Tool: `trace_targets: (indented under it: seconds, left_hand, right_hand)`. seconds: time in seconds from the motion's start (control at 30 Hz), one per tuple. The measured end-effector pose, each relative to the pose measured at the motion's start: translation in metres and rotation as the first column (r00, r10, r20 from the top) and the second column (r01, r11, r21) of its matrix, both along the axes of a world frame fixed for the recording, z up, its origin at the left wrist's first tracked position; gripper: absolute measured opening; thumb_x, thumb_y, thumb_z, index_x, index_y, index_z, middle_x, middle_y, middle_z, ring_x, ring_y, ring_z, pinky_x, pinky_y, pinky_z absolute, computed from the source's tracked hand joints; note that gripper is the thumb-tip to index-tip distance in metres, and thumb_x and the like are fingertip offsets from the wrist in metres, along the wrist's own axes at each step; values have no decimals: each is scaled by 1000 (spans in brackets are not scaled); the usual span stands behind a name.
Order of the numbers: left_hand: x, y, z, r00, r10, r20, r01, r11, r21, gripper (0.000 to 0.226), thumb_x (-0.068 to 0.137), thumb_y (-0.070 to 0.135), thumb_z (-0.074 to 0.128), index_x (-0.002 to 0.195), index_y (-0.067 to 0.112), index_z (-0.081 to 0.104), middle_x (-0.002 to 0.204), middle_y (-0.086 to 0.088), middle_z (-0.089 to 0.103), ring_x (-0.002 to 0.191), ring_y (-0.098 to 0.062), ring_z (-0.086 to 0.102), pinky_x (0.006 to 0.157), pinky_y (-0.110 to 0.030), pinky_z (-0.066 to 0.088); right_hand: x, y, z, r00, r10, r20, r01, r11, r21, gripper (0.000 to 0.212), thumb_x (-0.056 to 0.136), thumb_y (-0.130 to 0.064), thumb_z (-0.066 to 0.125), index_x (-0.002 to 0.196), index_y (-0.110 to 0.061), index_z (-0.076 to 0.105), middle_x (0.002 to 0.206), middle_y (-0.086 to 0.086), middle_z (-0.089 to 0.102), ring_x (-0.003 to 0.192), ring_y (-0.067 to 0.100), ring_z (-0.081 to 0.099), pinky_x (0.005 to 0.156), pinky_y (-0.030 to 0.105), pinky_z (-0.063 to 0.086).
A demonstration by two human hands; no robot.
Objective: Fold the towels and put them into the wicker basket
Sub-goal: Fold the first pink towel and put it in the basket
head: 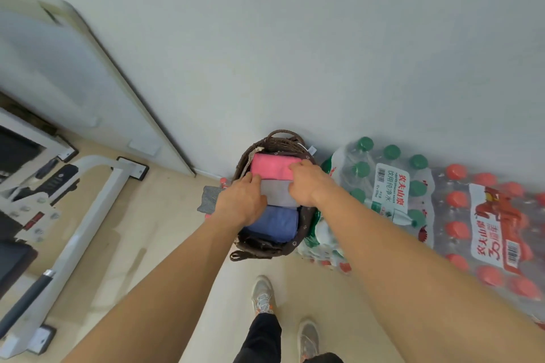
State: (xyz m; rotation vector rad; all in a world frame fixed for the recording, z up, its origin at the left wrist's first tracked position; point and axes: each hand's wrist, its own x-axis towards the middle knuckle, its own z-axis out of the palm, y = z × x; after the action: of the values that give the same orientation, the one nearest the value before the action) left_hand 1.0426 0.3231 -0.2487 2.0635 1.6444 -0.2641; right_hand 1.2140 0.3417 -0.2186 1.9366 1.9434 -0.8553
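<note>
Now both hands, left hand (242, 197) and right hand (305, 184), pinch a soft, light folded grey towel (278, 192) by its ends, between pink (272, 167) and blue towels (275, 222) inside the brown wicker basket (283, 140).

A room in a home, maybe for storing things: big packs of water bottles (392, 186) (still wrapped) by the wall (295, 38), and a workout machine (73, 215).

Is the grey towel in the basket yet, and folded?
In and folded: the grey towel lies compact between pink and blue inside the basket, both hands on it.
</note>
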Motion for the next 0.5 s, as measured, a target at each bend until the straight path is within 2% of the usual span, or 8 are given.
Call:
trace_targets:
  seconds: [0.13,0.23,0.37,0.5]
  left_hand:
    - [-14,-28,39,995,83,-52,-82,997,14,34,93,29,44,122,12,51,126,-11,56,114,-35,55,90,-42,44]
    - [-27,-59,61,986,163,-45,-161,986,38,34,93,30,43,120,11,53,124,-14,57,114,-36,55,89,-41,44]
    - [-51,-118,86,963,261,-60,-259,965,44,41,98,34,40,131,11,50,133,-14,54,120,-34,53,94,-41,43]
    - [-82,-186,112,934,346,-94,-345,938,27,44,97,36,41,136,15,47,137,-8,51,122,-29,52,95,-40,45]
  right_hand:
    - [0,-21,45,999,31,10,-31,994,102,56,90,-16,49,144,-13,35,140,15,39,125,37,46,96,45,43]
    - [-8,-45,69,995,104,3,-103,985,140,55,90,-18,50,143,-11,36,139,17,38,125,39,45,99,44,45]
    - [-28,-91,93,972,235,23,-236,957,171,54,92,-19,50,143,-8,37,139,18,39,124,39,47,99,43,44]
    - [-59,-138,118,931,364,17,-362,915,177,46,92,-19,49,137,-8,42,138,16,42,119,38,51,92,41,46]
